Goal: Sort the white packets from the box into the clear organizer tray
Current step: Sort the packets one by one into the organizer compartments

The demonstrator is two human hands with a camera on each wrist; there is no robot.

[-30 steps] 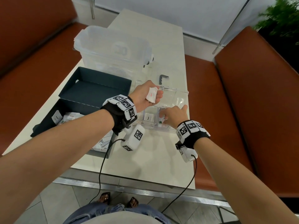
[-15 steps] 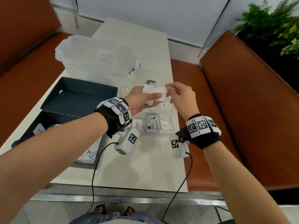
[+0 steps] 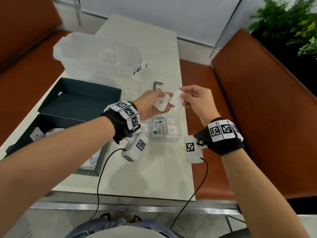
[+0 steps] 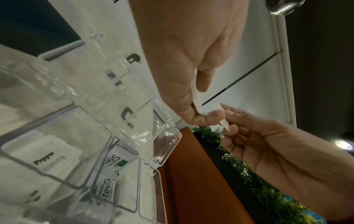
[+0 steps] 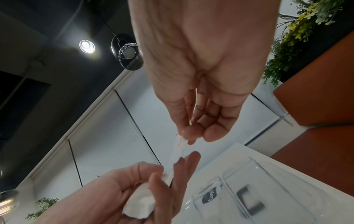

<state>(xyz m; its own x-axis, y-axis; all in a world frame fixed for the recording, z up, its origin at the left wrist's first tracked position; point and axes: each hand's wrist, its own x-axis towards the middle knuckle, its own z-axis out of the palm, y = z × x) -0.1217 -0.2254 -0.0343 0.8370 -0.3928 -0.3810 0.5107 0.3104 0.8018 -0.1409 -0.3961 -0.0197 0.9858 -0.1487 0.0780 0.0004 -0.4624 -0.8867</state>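
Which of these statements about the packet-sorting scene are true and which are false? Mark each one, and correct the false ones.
1. The right hand pinches a white packet with red print. True.
2. The left hand is empty. False: it holds white packets, the top one with dark print.
3. Both hands are raised above the clear organizer tray. True.
4. The Stevia packets lie in the dark box. False: they lie in a middle compartment of the tray.
5. The organizer tray sits on the orange bench. False: it rests on the white table.
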